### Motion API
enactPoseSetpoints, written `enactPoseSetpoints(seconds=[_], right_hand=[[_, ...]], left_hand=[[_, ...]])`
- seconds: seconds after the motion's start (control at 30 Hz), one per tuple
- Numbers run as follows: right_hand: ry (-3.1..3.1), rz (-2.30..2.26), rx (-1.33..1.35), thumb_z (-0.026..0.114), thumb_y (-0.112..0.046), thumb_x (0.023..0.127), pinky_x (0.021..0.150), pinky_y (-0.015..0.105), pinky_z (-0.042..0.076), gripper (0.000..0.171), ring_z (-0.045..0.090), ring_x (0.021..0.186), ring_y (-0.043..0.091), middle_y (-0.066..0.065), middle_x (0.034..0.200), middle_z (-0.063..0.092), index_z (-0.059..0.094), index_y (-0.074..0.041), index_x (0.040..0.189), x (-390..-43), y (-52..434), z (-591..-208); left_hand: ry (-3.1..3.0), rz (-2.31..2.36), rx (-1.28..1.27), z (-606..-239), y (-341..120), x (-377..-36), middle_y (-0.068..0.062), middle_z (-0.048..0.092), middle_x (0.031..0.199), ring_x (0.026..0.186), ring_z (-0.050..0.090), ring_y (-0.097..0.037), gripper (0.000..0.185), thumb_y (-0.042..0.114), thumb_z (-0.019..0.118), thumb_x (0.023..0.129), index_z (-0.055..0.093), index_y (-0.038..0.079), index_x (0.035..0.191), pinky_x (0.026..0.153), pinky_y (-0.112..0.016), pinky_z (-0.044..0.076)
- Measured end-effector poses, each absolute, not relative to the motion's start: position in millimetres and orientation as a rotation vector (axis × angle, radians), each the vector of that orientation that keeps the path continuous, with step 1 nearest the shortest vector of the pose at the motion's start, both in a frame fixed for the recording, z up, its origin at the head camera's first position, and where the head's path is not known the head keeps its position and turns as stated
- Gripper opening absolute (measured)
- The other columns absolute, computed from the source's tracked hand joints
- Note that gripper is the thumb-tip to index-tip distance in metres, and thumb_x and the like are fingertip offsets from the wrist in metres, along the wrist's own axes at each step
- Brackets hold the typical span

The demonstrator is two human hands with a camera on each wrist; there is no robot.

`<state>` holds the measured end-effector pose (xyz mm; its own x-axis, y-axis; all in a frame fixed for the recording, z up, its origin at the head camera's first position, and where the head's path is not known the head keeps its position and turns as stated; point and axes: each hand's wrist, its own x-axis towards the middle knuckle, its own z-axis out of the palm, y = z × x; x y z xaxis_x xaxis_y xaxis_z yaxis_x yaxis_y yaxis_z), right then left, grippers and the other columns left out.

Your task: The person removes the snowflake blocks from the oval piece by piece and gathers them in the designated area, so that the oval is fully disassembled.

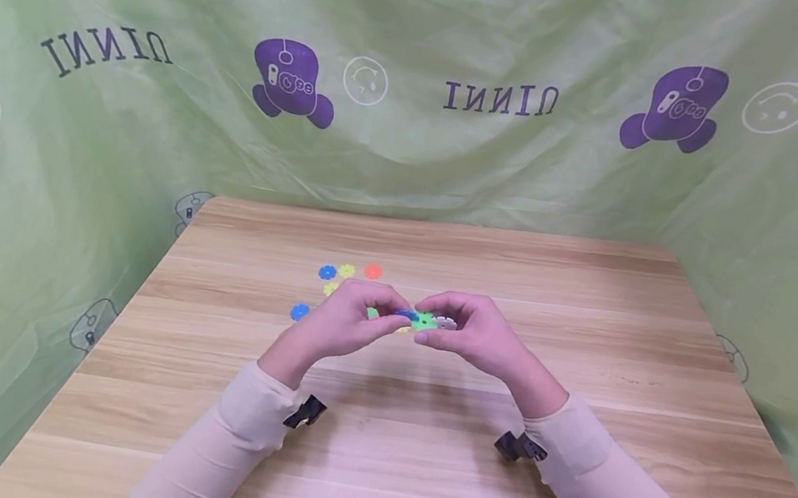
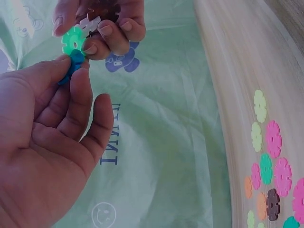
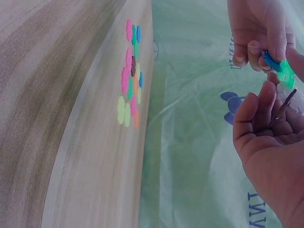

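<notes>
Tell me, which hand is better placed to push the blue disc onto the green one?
Probably the left hand: it pinches the blue disc against the green disc, which the right hand holds.

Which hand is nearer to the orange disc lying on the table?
Left. The left hand is just below the orange disc, slightly to its left; the right hand is farther, to the disc's right.

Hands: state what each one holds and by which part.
Left hand pinches the blue disc by its edge; right hand grips the green disc cluster by its rim.
</notes>
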<state>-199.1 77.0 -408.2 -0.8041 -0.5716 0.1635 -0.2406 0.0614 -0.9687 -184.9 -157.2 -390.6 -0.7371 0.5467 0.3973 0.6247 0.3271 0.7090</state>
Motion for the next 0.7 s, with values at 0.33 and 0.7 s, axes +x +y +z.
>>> enactPoseSetpoints(seconds=[0.33, 0.7], right_hand=[[2.085, -1.817, -0.814, 0.082, -0.009, 0.08, 0.073, 0.034, 0.057, 0.032, 0.066, 0.087, 0.023, 0.01, 0.102, 0.071, 0.071, -0.007, 0.11, -199.5, 76.0, -408.8], [2.08, -1.821, -0.815, 0.082, -0.009, 0.08, 0.074, 0.034, 0.057, 0.032, 0.066, 0.087, 0.022, 0.01, 0.102, 0.071, 0.071, -0.005, 0.11, -200.0, 75.9, -409.8]], left_hand=[[-2.483, -1.335, -1.098, -393.3, -157.9, -185.2, 0.0, 0.069, 0.082, 0.073, 0.06, -0.008, 0.005, 0.012, 0.073, 0.09, 0.075, 0.012, 0.094, 0.064, -0.032, 0.052], [-2.435, -1.297, -1.121, -394.6, -157.2, -184.9, 0.009, 0.065, 0.079, 0.069, 0.057, -0.008, 0.004, 0.01, 0.074, 0.089, 0.074, 0.011, 0.093, 0.058, -0.025, 0.048]])
